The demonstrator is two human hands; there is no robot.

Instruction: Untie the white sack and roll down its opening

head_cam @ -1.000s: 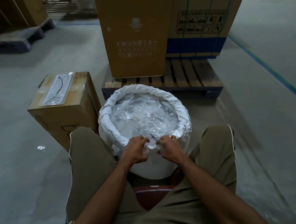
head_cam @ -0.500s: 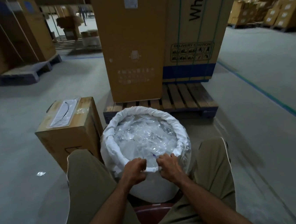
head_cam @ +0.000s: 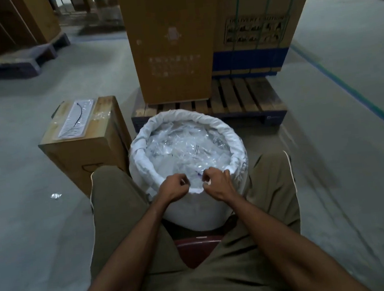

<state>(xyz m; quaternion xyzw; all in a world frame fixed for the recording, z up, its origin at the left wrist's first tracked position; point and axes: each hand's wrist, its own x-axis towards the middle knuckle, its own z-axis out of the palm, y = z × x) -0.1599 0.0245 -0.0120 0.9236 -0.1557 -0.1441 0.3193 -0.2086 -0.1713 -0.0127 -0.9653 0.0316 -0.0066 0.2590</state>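
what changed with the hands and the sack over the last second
Little changed. The left hand and right hand keep their grip on the near rim of the white sack, edging slightly apart. The sack stays open, its rim rolled, clear plastic packets inside. The small carton hasn't moved.

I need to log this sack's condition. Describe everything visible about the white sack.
The white sack stands upright on the floor between the seated person's knees, round and full. It looks like woven plastic. Its mouth is open, the rim rolled down into a thick cuff all round. Inside lie crumpled clear plastic packets. The left hand and right hand grip the near rim. A cardboard box stands close at its left.
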